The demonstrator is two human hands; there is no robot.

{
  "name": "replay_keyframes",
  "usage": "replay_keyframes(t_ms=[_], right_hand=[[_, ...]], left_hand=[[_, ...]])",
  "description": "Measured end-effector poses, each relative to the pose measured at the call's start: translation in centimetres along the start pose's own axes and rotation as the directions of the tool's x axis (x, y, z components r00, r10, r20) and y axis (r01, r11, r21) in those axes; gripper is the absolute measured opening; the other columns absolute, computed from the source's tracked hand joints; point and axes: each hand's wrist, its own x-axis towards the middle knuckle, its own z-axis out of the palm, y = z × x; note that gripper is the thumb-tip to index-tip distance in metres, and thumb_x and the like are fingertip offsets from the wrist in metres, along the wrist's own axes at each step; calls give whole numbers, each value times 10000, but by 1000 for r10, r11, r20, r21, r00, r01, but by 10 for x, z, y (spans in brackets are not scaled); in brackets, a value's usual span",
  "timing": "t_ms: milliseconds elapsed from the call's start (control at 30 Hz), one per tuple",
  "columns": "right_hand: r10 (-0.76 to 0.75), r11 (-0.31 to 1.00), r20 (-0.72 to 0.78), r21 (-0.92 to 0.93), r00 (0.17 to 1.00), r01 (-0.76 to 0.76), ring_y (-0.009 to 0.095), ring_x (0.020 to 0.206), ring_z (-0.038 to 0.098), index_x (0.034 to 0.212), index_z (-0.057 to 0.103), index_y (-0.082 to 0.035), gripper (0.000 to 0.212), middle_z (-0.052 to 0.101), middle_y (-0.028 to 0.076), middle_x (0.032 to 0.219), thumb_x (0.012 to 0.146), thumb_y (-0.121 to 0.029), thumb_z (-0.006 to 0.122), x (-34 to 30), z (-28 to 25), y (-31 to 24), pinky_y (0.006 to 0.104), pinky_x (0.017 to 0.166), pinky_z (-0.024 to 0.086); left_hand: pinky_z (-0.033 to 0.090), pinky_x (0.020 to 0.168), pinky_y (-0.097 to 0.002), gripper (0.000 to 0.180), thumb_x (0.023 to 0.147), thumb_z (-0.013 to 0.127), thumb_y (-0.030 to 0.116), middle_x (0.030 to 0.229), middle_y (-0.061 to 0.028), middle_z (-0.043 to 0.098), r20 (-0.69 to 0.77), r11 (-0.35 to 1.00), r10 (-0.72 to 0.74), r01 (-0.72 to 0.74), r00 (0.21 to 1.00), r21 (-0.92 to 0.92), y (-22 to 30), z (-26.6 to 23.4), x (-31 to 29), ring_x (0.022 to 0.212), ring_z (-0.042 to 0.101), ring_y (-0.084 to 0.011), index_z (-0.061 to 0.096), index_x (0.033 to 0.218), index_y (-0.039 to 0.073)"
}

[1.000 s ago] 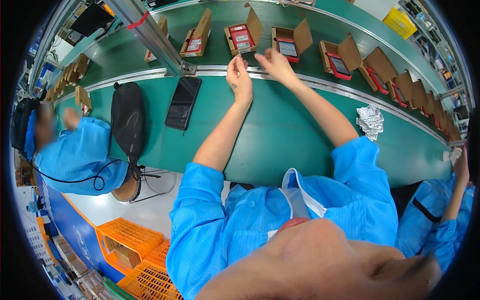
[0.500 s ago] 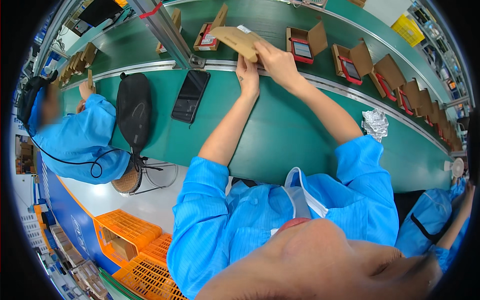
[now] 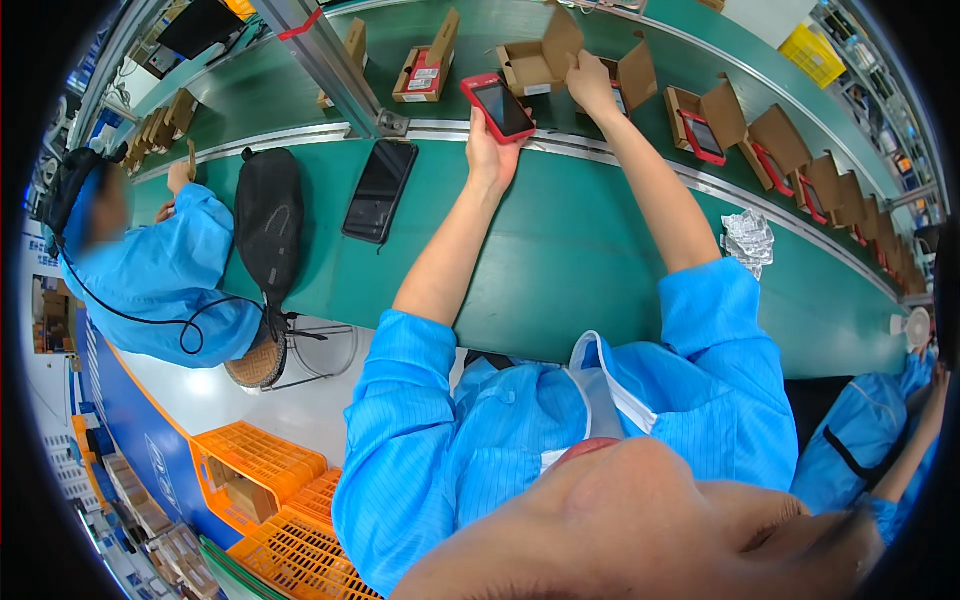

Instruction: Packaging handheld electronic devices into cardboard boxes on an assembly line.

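My left hand point(image 3: 492, 152) is closed around the lower end of a red handheld device point(image 3: 500, 107) with a dark screen, above the table's far edge. Just beyond it, an open cardboard box point(image 3: 527, 70) with a bare inside sits on the green belt, its lid raised. The curled fingers of my right hand point(image 3: 592, 82) are at the right edge of that lid point(image 3: 562, 42); their tips are partly hidden. Behind my right hand stands another open box point(image 3: 636, 78) with a device in it, mostly covered by the hand.
More open boxes point(image 3: 722, 110) with red devices line the belt to the right. A box with a red-and-white insert point(image 3: 420, 78) stands left. On the table lie a black phone point(image 3: 381, 192), a black pouch point(image 3: 270, 220) and crumpled foil point(image 3: 748, 242). A metal post point(image 3: 335, 65) rises nearby. Co-workers sit on both sides.
The cardboard box, held tilted in both hands before, now rests open on the belt. The red device has come into my left hand. My right hand has moved right and farther away.
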Motion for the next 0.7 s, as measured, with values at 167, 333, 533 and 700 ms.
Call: replay_keyframes(t_ms=[167,333,533,700], right_hand=[[-33,997,263,72,964,14,362,884,616,998,586,77,278,640,237,961,901,-173,510,-29,10,25,418,760,470],[-437,872,-121,188,891,453,300,871,589,971,600,-38,152,611,120,940,834,-103,592,-87,-47,-36,396,745,457],[-781,624,-39,-104,623,775,200,791,521,930,606,-104,225,525,40,878,734,-159,700,-100,-42,-28,325,723,408],[-626,778,-80,-2,775,628,207,804,536,904,599,-87,245,536,38,871,719,-185,726,-108,-38,-31,330,716,416]], left_hand=[[512,825,-462,381,922,563,350,1041,-76,560,-122,983,70,-48,990,176,1,6,-2,941,586,-232,446,1172,87],[581,717,-369,448,848,682,272,919,-84,558,-154,967,72,-31,985,254,1,6,-4,869,601,-178,424,1096,3],[594,641,-331,568,805,730,249,925,-117,555,-254,904,174,-52,952,425,-8,11,-3,879,603,-179,354,1128,-28],[587,640,-364,358,843,686,275,897,-105,593,-217,948,162,-90,963,306,-1,8,-5,839,607,-175,489,977,8]])
